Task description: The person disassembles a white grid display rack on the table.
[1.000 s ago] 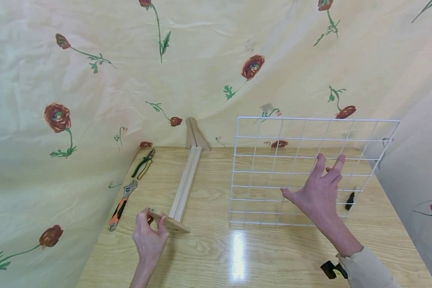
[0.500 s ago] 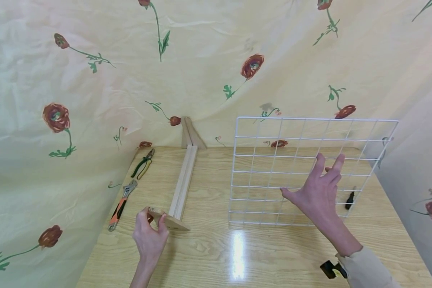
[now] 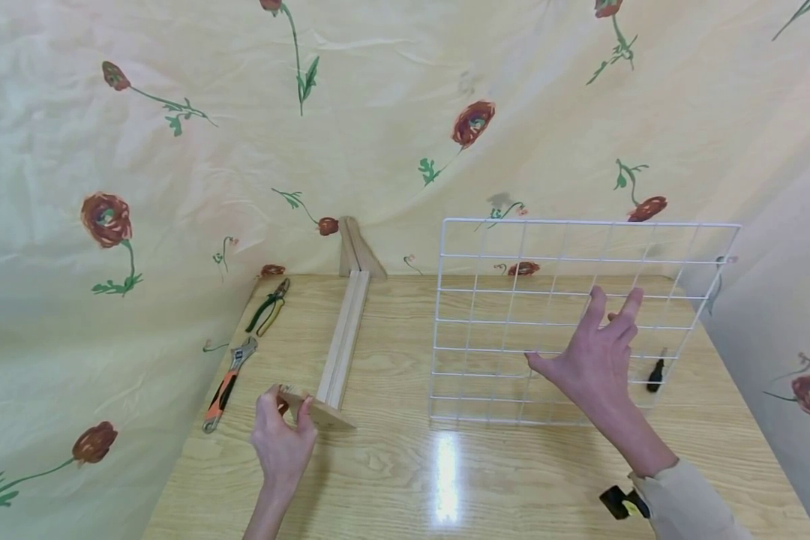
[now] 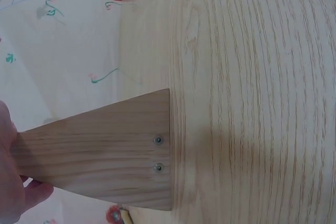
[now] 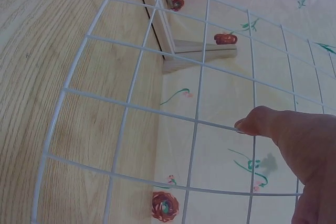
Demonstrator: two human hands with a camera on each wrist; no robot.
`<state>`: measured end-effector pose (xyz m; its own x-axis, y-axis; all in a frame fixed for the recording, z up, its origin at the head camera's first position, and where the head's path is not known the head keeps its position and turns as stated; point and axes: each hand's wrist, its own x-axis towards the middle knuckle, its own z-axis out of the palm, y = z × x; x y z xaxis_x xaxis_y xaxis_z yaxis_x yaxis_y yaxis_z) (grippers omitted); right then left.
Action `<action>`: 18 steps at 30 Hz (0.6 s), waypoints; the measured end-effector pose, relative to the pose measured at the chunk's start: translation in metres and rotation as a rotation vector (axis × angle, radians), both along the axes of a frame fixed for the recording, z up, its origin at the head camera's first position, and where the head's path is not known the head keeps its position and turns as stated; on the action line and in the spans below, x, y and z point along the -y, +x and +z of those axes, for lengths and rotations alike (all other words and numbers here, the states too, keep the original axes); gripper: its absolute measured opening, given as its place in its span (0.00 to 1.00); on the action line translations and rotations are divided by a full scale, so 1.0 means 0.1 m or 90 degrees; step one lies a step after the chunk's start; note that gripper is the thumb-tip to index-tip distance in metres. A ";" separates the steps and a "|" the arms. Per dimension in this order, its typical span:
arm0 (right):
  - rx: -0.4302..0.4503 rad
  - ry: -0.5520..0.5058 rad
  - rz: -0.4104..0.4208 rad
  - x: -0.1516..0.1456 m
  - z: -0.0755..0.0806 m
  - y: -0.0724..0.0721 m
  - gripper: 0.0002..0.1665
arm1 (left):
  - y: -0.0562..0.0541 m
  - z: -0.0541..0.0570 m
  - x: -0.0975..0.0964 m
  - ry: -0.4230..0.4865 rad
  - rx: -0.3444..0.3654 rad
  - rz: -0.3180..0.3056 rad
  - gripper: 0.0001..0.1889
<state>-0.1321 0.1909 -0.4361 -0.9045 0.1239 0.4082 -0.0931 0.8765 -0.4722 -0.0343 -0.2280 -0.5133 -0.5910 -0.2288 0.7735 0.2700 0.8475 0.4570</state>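
Note:
My left hand [image 3: 283, 442] pinches the upper, narrow end of a tapered wooden end board [image 4: 105, 153] between thumb and fingers. Two screw heads show near that board's wide lower edge in the left wrist view. From it a long grooved wooden rail [image 3: 344, 341] runs back to a matching end board [image 3: 359, 251] by the wall. On the right, a white wire grid panel [image 3: 481, 290] stands tilted up, gripped by my right hand [image 3: 590, 356] with spread fingers at its wires. The thumb presses on one wire in the right wrist view.
Left of the stand lie pliers [image 3: 268, 307] and an adjustable wrench [image 3: 229, 384] along the table's left edge. A black-handled screwdriver [image 3: 657, 373] lies behind the grid's right side. The flowered sheet [image 3: 405, 135] closes off the back and left.
The wooden stand's far end has swung a little to the left, while the near board stays in my left hand. The grid panel's right side has shifted slightly left with my right hand.

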 end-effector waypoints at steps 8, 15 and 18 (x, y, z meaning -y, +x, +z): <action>0.050 -0.004 -0.001 0.00 0.01 -0.04 0.82 | -0.01 -0.02 0.01 0.002 -0.003 0.003 0.22; 0.079 0.011 0.002 0.02 0.01 -0.10 0.83 | -0.03 -0.04 0.01 -0.006 -0.010 0.015 0.26; 0.088 0.025 0.003 0.04 0.01 -0.13 0.84 | -0.05 -0.04 0.01 -0.012 -0.023 0.018 0.29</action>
